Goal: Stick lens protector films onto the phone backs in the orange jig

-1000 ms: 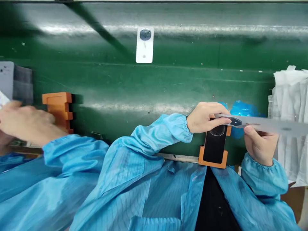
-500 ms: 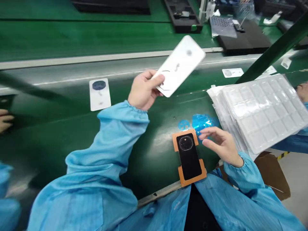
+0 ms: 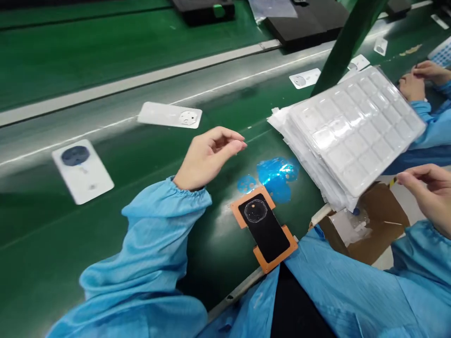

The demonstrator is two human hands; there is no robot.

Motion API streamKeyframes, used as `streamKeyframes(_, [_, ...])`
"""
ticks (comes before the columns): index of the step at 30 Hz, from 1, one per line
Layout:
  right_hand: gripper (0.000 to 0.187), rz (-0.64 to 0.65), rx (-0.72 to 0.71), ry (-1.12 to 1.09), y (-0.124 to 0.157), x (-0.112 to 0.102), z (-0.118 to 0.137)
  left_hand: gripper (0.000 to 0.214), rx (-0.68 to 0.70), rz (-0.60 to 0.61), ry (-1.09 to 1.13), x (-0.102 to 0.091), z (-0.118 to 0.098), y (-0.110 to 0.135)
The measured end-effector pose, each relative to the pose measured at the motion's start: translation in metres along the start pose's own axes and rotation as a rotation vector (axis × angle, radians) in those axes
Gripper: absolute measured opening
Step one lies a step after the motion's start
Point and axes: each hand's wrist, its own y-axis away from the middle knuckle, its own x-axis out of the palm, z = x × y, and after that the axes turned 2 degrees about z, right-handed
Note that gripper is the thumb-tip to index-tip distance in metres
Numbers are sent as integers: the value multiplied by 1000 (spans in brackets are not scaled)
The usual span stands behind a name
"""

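My left hand (image 3: 211,157) hovers over the green bench, thumb and fingertips drawn together with nothing visible in them. Beyond it lies a white phone back cover (image 3: 160,115) with a round camera area at its right end. My right hand (image 3: 431,192) is far to the right, past the bench edge; thumb and finger are pinched, and what they hold, if anything, I cannot make out. Between the hands, a black phone back panel (image 3: 269,234) with a round camera ring rests in an orange fixture (image 3: 237,213) near the front edge.
Blue film pieces (image 3: 276,173) lie behind the fixture. A stack of clear plastic trays (image 3: 352,126) stands to the right, with a cardboard box (image 3: 384,220) below. Another white cover (image 3: 82,171) lies left. A green post (image 3: 347,47) rises behind the trays; a co-worker's hands (image 3: 419,80) are beyond.
My left hand has let go of the white phone back cover, which now lies on the bench. My right hand has moved right, away from the fixture. The view has shifted to the right.
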Motion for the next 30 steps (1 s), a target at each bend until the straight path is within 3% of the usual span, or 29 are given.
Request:
streamKeyframes(3, [15,297,-188,-40,10,5,8,45,6,317,1,37,-34,-4])
streamKeyframes(6, [27,375,-343,-93,29,25,15,42,-29,565,11,73,-47,-6])
streamKeyframes(9, [36,243,-372,66,51,48,15,40,-80,742,84,105,-48,-6])
streamKeyframes(12, [21,147,-370,164,66,58,13,37,-141,850,237,131,-47,-3])
streamKeyframes(16, [9,32,-450,79,59,42,13,43,-301,932,436,159,-51,2])
streamKeyframes(19, [12,-155,-519,67,44,25,15,55,-495,1006,609,180,-59,2])
streamKeyframes(21, [17,-309,-523,95,38,21,15,60,-587,967,772,194,-67,-2])
streamKeyframes(23, [17,-478,-440,78,38,26,16,55,-606,827,910,206,-75,-10])
streamKeyframes(26, [22,-651,-219,-271,44,47,15,32,-575,536,1009,220,-87,-24])
streamKeyframes(28, [42,-520,-27,-689,46,63,13,23,-549,416,1036,224,-96,-32])
streamKeyframes(30, [60,-196,187,-1078,41,76,13,19,-521,406,1060,225,-104,-35])
